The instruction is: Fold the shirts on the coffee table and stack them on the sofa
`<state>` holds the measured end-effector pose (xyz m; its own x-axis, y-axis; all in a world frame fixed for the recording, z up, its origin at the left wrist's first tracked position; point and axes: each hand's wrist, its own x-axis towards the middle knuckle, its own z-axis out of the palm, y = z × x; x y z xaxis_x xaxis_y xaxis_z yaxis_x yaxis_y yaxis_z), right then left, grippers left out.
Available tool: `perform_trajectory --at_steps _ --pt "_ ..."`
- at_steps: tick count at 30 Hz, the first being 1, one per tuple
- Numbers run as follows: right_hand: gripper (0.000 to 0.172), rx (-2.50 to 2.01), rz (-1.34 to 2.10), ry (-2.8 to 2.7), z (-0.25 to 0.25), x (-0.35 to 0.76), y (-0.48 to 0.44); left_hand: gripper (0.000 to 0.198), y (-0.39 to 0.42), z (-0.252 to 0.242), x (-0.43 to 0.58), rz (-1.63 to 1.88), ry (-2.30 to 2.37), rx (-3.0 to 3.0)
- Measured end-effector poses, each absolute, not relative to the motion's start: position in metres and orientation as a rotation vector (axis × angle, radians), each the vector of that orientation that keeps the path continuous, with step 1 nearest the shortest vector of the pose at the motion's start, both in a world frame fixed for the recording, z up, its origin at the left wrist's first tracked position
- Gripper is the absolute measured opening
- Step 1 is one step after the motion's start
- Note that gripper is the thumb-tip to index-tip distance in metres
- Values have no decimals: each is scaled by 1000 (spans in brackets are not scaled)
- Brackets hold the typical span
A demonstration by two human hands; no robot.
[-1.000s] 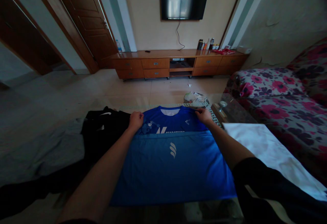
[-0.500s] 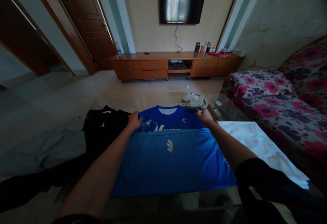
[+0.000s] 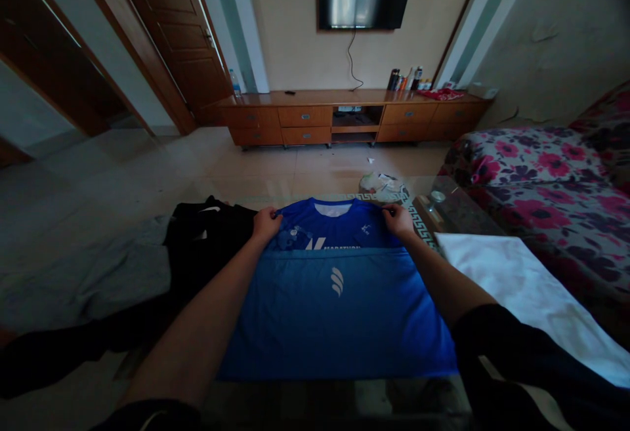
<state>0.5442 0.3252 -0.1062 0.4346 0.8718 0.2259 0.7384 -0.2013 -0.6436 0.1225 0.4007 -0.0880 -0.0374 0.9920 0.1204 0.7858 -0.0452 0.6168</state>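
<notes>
A blue sports shirt (image 3: 335, 306) with white lettering lies flat on a glass table (image 3: 443, 205), its lower half folded up over the chest. My left hand (image 3: 266, 223) pinches the shirt's left shoulder at the far edge. My right hand (image 3: 398, 220) pinches the right shoulder. Both arms stretch forward over the shirt's sides.
A black garment (image 3: 207, 234) and a grey one (image 3: 93, 277) lie left of the shirt. A white cloth (image 3: 516, 287) lies at its right. A floral sofa (image 3: 536, 168) stands at the right, a wooden TV cabinet (image 3: 344, 116) at the far wall, litter (image 3: 381, 185) on the floor.
My hands keep their grip on the shirt's shoulders. The camera has shifted a little; the shirt lies much the same.
</notes>
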Motion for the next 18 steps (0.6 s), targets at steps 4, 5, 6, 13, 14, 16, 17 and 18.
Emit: perform_trajectory --at_steps 4,5,6,13,14,16,17,18 --pt "33 -1850 219 -1384 -64 537 294 21 373 -54 119 883 1709 1886" --pt "34 -1794 208 -1405 -52 536 280 24 361 -43 116 905 1656 1896" --pt "35 -1728 198 -1431 -41 536 264 26 347 -34 111 923 1594 1911" --pt "31 -1673 383 -1595 -35 551 104 12 219 -11 48 714 1278 2120" --pt "29 -1689 423 -1669 -45 554 85 12 203 -16 40 587 1233 2187" --pt "25 -1727 474 -1891 -64 558 56 19 179 -27 31 352 1152 2332" --pt "25 -1784 449 -1977 -71 557 47 25 169 -32 30 264 1145 2396" --pt "27 -1839 415 -2054 -76 555 41 30 161 -36 32 195 1157 2456"
